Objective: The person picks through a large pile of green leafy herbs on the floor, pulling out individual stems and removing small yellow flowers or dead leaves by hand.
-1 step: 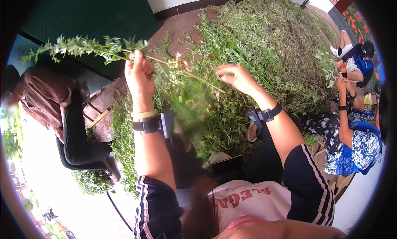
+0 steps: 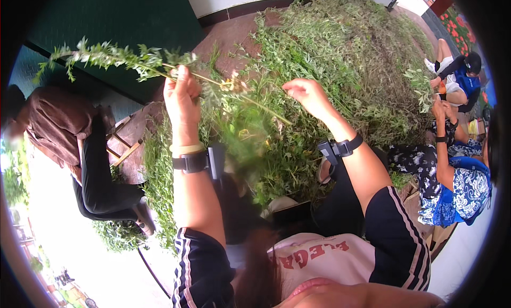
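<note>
My left hand (image 2: 182,97) is raised and closed around a leafy green plant stalk (image 2: 114,58). The leafy end stretches out to the left. The bare lower stem (image 2: 263,108) runs down to the right past some yellowed, withered leaves (image 2: 234,84). My right hand (image 2: 308,97) hovers just beyond the stem's bare end, apart from it. Its fingers are loosely bent, and nothing shows between them. Below both hands, green foliage is blurred by motion.
A large heap of cut plants (image 2: 340,58) covers the ground ahead. At the left, a person in a brown top (image 2: 58,121) sits near a wooden stool (image 2: 125,151). Two people sit at the right, one in a blue patterned top (image 2: 471,188). A dark green panel (image 2: 117,26) stands far left.
My left hand and the stalk have shifted slightly down and right. My right hand has moved slightly, and its fingers are drawn closer together.
</note>
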Demonstrator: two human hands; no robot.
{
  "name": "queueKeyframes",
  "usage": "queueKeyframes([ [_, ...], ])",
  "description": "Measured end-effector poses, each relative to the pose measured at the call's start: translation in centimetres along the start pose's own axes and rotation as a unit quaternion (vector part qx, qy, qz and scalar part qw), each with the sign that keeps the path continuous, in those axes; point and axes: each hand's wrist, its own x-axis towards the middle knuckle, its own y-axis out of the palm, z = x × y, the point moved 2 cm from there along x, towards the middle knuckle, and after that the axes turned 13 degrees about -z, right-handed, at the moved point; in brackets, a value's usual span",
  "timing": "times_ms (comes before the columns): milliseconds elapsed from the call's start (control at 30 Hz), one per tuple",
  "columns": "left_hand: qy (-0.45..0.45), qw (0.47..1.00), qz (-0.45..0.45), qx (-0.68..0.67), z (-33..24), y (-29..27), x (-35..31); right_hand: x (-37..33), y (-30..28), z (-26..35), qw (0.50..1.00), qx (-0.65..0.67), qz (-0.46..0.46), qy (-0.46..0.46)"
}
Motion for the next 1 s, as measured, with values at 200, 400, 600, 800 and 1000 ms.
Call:
queueKeyframes([
  [200, -0.086, 0.986, 0.032, 0.136, 3.7, 3.4, -2.5, -1.1, -0.2, 3.5, 0.975, 0.22, 0.03, -0.031],
  [400, -0.089, 0.977, 0.041, 0.189, 4.9, 4.1, -3.4, -2.5, 0.9, 4.8, 0.978, 0.051, -0.02, -0.199],
  [600, -0.026, 0.989, -0.028, 0.145, 3.0, 1.1, -0.1, -2.8, -1.0, 4.2, 0.969, -0.018, 0.001, -0.245],
  [800, -0.083, 0.991, 0.018, 0.101, 2.7, 1.0, -0.4, -2.4, -1.6, 3.0, 0.992, -0.074, 0.02, -0.098],
  [1000, -0.124, 0.977, 0.061, 0.161, 4.5, 2.7, -2.0, -2.9, -0.5, 4.5, 0.982, 0.151, 0.07, -0.094],
])
